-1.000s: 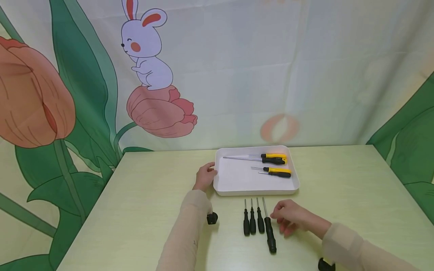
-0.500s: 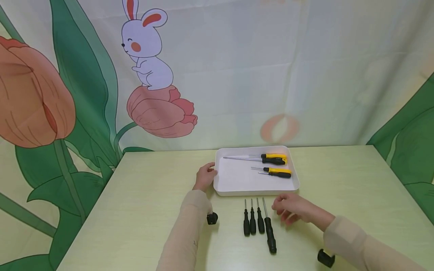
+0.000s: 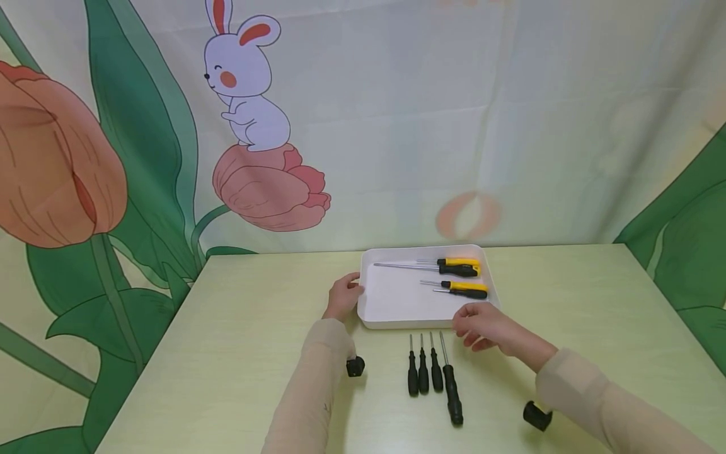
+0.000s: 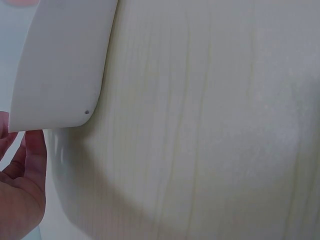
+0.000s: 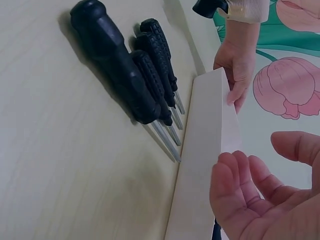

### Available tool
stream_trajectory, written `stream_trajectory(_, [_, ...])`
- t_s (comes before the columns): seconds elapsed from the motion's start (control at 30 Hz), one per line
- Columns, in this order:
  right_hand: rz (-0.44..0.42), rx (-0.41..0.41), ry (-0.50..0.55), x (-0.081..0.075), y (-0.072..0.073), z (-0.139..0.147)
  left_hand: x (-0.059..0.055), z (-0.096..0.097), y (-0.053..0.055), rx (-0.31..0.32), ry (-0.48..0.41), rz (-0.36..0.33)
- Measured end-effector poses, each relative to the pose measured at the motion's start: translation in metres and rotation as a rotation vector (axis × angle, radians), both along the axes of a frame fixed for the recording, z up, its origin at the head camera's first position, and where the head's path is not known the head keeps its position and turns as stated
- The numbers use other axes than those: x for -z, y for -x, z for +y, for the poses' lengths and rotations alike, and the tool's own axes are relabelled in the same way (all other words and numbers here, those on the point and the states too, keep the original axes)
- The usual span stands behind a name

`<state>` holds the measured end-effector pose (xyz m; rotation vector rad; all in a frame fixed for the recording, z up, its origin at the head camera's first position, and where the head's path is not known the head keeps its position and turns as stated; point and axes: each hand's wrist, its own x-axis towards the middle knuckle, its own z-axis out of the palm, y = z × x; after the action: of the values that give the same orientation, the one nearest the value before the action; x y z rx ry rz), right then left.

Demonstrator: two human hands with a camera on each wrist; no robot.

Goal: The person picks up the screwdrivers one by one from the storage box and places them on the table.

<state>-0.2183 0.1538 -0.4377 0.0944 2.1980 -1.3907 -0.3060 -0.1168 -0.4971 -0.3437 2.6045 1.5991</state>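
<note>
Screwdrivers [image 3: 452,403] lie in two groups, four on the bench [image 3: 255,302] and four in a white tray [image 3: 391,302] at the bench's far edge. From the left, we see the left hand [image 3: 342,295] clasping the tray's left edge, fingers bent at its wall. The tray looks like thin, stiff plastic, so we judge it light enough to slide if knocked. In front of its near edge lie three short black screwdrivers [image 3: 423,381], side by side, then a longer black screwdriver [image 5: 117,65], all with tips toward the tray. We expect the longer one to be heaviest, most of it in the thick handle; we'd take each mid-handle, where the texture should resist slipping, and avoid the slim, slick shafts. Hard and sturdy, they seem likelier to roll than break. Inside the tray, the other four lie toward the right edge, shafts pointing left. By the near right corner, the right hand [image 3: 484,325] holds nothing, fingers loosely curved, thumb apart; we cannot quite tell whether a fingertip touches the rim.
</note>
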Motion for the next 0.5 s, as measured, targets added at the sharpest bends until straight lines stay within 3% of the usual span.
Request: stream_trajectory(0.5, [0.046,0.096,0.136,-0.004,0.021,-0.001,0.001,0.0,0.0,-0.011,-0.004,-0.003])
